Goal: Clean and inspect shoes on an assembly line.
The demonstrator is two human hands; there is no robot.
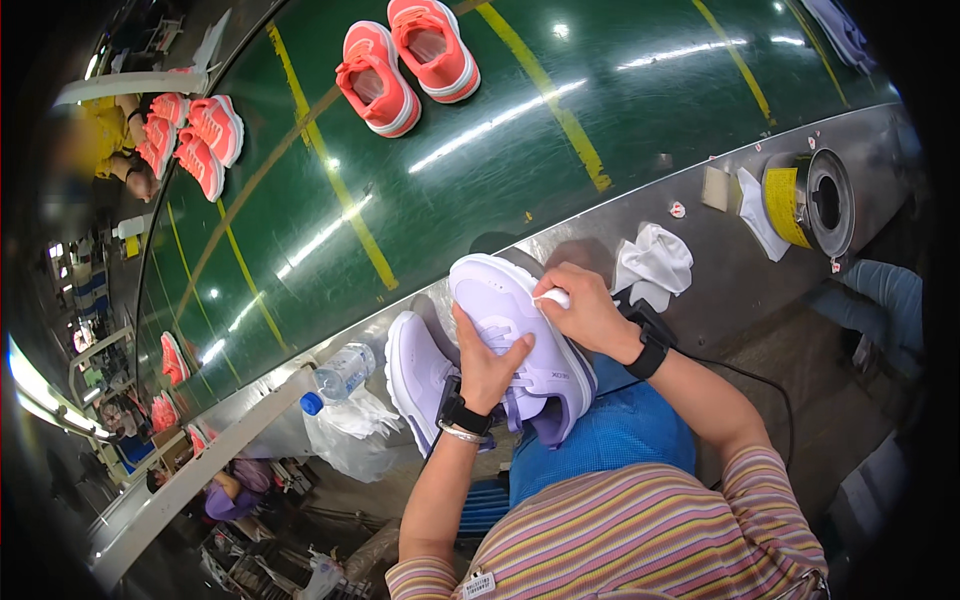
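A lavender sneaker (497, 290) with a pale sole is tilted in front of me, its toe pointing away. Wrapped over its laces and side, my left hand (487, 365) grips it. My right hand (592, 318) pinches a small white wad (556, 297) against the shoe's right side near the toe; whether it is cloth or something firmer I cannot tell. A second lavender sneaker (412, 365) lies just left of the held one, partly hidden by my left hand and wrist.
Pink sneakers (432, 50) stand on the green belt (480, 170) with yellow stripes. Along the metal ledge (720, 245) are a crumpled white cloth (655, 262), a round metal can (822, 200) and a water bottle (345, 372) beside a plastic bag (350, 435). Another person's arm (133, 170) shows far left.
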